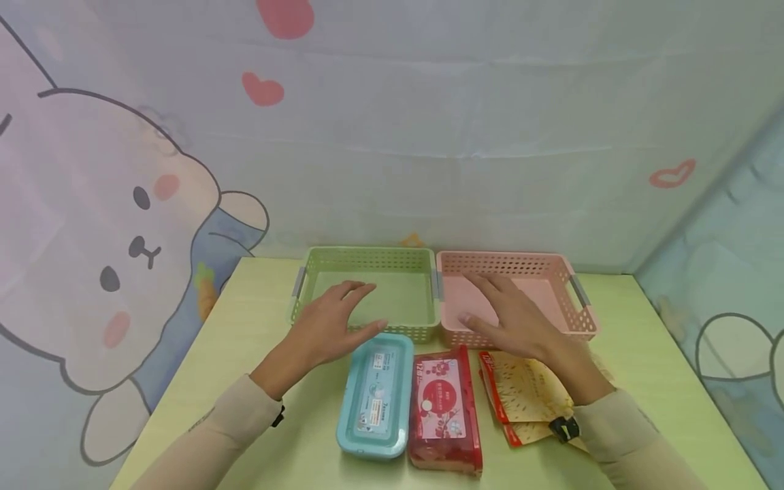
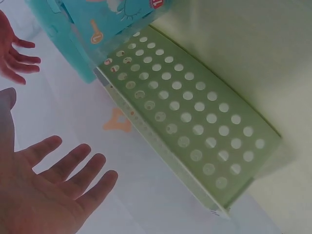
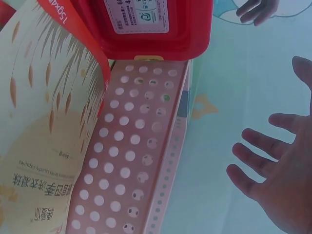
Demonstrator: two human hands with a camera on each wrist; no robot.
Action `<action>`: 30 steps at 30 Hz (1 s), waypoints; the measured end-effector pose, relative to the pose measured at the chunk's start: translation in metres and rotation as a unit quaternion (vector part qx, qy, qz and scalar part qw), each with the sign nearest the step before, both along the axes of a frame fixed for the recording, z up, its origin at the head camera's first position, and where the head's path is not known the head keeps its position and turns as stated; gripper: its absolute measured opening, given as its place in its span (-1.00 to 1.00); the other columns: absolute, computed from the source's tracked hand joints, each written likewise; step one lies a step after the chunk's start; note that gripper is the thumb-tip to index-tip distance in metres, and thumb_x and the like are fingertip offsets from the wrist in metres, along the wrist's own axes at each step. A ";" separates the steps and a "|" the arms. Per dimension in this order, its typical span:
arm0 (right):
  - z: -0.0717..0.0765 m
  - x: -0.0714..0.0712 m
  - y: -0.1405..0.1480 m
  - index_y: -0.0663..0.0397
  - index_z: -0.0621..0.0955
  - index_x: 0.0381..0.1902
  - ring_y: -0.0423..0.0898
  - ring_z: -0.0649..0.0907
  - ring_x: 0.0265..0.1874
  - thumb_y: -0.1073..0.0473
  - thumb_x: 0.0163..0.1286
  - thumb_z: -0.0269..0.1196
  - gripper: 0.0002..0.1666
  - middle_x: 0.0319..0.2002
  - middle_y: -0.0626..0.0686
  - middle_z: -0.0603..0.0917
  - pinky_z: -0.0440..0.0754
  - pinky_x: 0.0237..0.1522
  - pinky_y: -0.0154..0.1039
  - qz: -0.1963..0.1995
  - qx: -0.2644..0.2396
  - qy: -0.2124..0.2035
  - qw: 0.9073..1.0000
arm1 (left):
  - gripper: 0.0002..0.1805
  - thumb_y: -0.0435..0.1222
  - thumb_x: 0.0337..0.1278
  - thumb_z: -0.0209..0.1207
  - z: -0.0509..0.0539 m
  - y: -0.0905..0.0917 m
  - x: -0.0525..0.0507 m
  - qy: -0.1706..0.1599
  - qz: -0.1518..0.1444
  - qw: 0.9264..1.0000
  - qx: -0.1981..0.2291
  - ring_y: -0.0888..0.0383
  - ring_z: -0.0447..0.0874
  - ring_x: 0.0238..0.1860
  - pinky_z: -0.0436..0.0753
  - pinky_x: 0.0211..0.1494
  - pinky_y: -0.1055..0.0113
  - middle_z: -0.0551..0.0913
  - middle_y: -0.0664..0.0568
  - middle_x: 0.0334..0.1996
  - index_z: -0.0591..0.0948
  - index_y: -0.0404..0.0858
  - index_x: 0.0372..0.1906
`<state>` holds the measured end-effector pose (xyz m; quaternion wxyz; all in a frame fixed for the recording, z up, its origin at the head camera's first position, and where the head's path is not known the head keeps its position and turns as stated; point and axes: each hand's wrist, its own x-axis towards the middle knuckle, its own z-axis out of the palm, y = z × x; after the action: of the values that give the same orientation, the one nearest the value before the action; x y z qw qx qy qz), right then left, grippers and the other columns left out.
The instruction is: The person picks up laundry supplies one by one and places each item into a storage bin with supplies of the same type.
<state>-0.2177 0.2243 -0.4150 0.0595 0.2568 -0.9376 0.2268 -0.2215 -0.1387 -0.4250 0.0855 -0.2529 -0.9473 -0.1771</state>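
Fingers [image 2: 68, 162] spread wide, left hand [image 1: 321, 330] and right hand [image 1: 517, 325] hover near green basket [image 1: 401, 299] and pink basket [image 1: 539, 294]. Printed cloth [image 1: 490, 190] (hearts [image 1: 263, 89] included) backs the yellow-green table [image 1: 214, 340].

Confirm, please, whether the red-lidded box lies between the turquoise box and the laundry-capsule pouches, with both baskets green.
Not quite: the left basket is green, but the right basket is pink, as the head view shows; the rest is right.
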 end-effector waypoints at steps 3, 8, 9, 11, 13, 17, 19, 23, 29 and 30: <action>0.001 0.001 -0.004 -0.07 0.24 0.68 0.30 0.31 0.54 -0.32 0.51 0.19 -0.06 0.58 0.26 0.31 0.33 0.42 0.44 0.002 -0.001 0.003 1.000 | -0.15 0.34 0.36 0.17 -0.002 0.000 0.002 0.001 0.001 1.000 -0.009 -0.11 0.56 0.37 0.70 0.16 -0.15 0.51 -0.06 0.44 0.44 -0.03 0.58; 0.000 0.004 -0.010 -0.07 0.27 0.67 0.27 0.33 0.54 -0.34 0.50 0.19 -0.06 0.57 0.22 0.34 0.31 0.44 0.41 0.006 -0.009 0.002 1.000 | -0.13 0.35 0.34 0.18 -0.002 -0.001 0.005 0.000 0.005 1.000 -0.018 -0.12 0.55 0.38 0.71 0.14 -0.17 0.51 -0.08 0.44 0.44 -0.04 0.57; 0.000 0.004 -0.010 -0.09 0.27 0.67 0.26 0.35 0.52 -0.34 0.51 0.19 -0.06 0.56 0.21 0.36 0.33 0.44 0.40 0.008 -0.011 0.002 1.000 | -0.13 0.35 0.34 0.18 -0.002 -0.001 0.006 -0.001 0.005 1.000 -0.019 -0.13 0.55 0.38 0.71 0.13 -0.18 0.51 -0.09 0.44 0.44 -0.05 0.57; -0.001 0.004 -0.012 -0.12 0.27 0.67 0.23 0.43 0.46 -0.32 0.51 0.20 -0.08 0.50 0.18 0.43 0.38 0.40 0.38 0.013 -0.018 0.002 1.000 | -0.13 0.34 0.33 0.19 -0.002 -0.001 0.007 -0.005 0.008 1.000 -0.021 -0.13 0.55 0.38 0.71 0.13 -0.18 0.51 -0.09 0.44 0.45 -0.06 0.56; -0.002 0.004 -0.013 -0.14 0.28 0.66 0.18 0.50 0.39 -0.33 0.50 0.20 -0.09 0.44 0.14 0.49 0.45 0.35 0.35 0.016 -0.026 -0.003 1.000 | -0.14 0.33 0.33 0.20 -0.002 -0.002 0.008 -0.008 0.011 1.000 -0.022 -0.13 0.55 0.38 0.71 0.15 -0.17 0.51 -0.11 0.43 0.46 -0.08 0.55; -0.003 0.006 -0.019 -0.03 0.33 0.63 0.13 0.57 0.28 -0.36 0.49 0.21 -0.07 0.34 0.12 0.56 0.56 0.24 0.28 0.014 -0.044 -0.029 0.998 | -0.15 0.30 0.34 0.23 -0.001 -0.005 0.012 -0.012 0.012 1.000 -0.013 -0.14 0.60 0.31 0.71 0.15 -0.15 0.56 -0.15 0.37 0.48 -0.11 0.54; -0.003 0.007 -0.022 0.02 0.37 0.59 0.10 0.58 0.25 -0.38 0.47 0.23 -0.05 0.30 0.11 0.58 0.59 0.22 0.23 0.010 -0.051 -0.040 0.998 | -0.16 0.28 0.34 0.25 0.000 -0.008 0.014 -0.012 0.011 1.000 -0.005 -0.13 0.63 0.25 0.72 0.13 -0.13 0.58 -0.16 0.32 0.49 -0.12 0.53; -0.006 0.007 -0.026 0.14 0.43 0.52 0.04 0.59 0.17 -0.35 0.44 0.28 -0.07 0.20 0.07 0.61 0.63 0.18 0.14 0.016 -0.068 -0.046 0.997 | -0.21 0.25 0.35 0.27 0.000 -0.010 0.017 -0.017 0.012 1.000 0.006 -0.03 0.73 0.05 0.76 0.01 -0.02 0.65 -0.10 0.17 0.53 -0.15 0.48; -0.006 0.008 -0.032 0.11 0.44 0.51 -0.02 0.60 0.11 -0.29 0.41 0.36 -0.09 0.12 0.06 0.65 0.62 0.17 0.11 0.041 -0.104 -0.067 0.991 | -0.21 0.22 0.33 0.30 -0.001 -0.009 0.024 -0.060 0.013 0.998 0.011 0.08 0.74 -0.10 0.76 -0.11 0.10 0.68 -0.04 0.04 0.51 -0.14 0.48; -0.006 0.008 -0.034 0.11 0.44 0.50 -0.02 0.61 0.11 -0.28 0.41 0.37 -0.09 0.11 0.08 0.65 0.62 0.18 0.13 0.045 -0.110 -0.072 0.990 | -0.20 0.23 0.33 0.30 0.000 -0.009 0.025 -0.069 0.014 0.997 0.012 0.09 0.73 -0.12 0.75 -0.13 0.12 0.68 -0.03 0.03 0.50 -0.14 0.49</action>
<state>-0.2098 0.1907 -0.4213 0.0094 0.2737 -0.8964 0.3485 -0.1961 -0.1475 -0.4254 0.0250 -0.2258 -0.9522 -0.2043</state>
